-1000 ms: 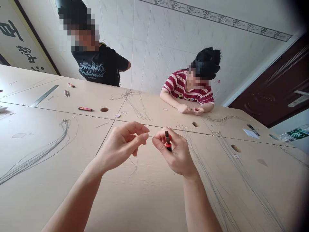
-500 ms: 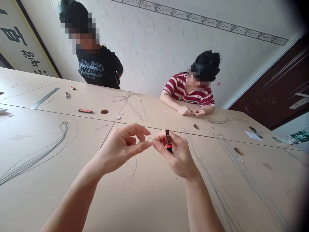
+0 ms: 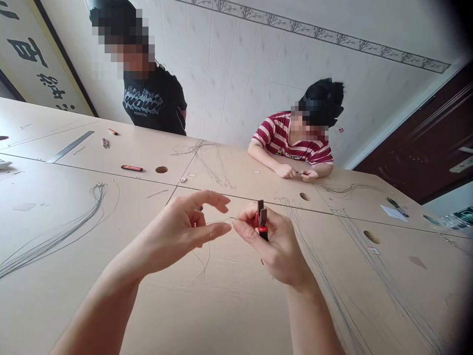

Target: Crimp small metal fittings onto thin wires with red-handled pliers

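While the pale wooden table (image 3: 229, 315) fills most of the view, its near edge and both ends are cut off, so its full extent cannot be seen. At the far side a person in a black shirt (image 3: 151, 101) stands and a person in a striped shirt (image 3: 291, 140) sits with both hands together on the tabletop; what those hands work on is too small to make out. A long bundle of grey wires (image 3: 66, 231) curves across the table at the left and runs out of view, and a second wire bundle (image 3: 369, 276) streaks down the right side into the dark, blurred edge of the view. Above the table's middle, the left hand (image 3: 181, 231) is held half open, forefinger stretched out above the thumb and the other fingers curled; whether any of them pinches anything is hidden behind the thumb. Just beside it, the right hand (image 3: 277, 244) is closed around red-handled pliers (image 3: 261, 219), whose dark tip stands upright above the fingers while the handles are mostly buried in the palm. A thin wire (image 3: 221, 221) spans the small gap between the two hands, its loose strands hanging below the left hand, faint against the wood.
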`<state>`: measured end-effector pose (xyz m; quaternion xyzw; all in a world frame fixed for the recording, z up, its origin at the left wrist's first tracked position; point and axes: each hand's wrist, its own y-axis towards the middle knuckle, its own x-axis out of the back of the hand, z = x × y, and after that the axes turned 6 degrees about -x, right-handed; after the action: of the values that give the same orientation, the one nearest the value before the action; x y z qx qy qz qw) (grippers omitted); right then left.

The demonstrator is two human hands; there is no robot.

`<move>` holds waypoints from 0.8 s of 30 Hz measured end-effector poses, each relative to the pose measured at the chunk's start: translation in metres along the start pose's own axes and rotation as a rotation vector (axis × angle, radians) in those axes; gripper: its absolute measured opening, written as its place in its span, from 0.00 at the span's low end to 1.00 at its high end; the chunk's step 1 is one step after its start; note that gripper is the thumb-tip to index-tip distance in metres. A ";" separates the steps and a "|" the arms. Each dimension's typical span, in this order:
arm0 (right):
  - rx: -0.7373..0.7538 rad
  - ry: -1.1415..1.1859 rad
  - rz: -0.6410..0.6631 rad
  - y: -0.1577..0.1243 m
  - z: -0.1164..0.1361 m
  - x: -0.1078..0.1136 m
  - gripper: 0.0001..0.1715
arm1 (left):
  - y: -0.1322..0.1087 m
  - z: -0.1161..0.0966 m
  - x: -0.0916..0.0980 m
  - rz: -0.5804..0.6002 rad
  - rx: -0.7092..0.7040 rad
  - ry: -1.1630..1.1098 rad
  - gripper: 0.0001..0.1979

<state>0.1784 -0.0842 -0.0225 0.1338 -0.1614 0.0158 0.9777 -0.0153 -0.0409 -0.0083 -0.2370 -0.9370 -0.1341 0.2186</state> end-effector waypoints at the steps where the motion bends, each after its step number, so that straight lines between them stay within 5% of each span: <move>1: -0.005 -0.002 -0.004 0.001 -0.001 0.000 0.12 | 0.001 0.001 0.000 0.002 0.007 0.005 0.21; 18: 0.021 -0.050 -0.048 0.007 -0.012 0.000 0.09 | 0.011 0.001 -0.009 0.065 -0.055 -0.145 0.12; 24: 0.038 -0.044 -0.059 0.007 -0.011 0.001 0.09 | 0.009 0.002 -0.012 -0.032 -0.124 -0.060 0.10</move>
<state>0.1823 -0.0742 -0.0307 0.1576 -0.1786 -0.0130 0.9711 -0.0018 -0.0370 -0.0139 -0.2390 -0.9367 -0.1884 0.1730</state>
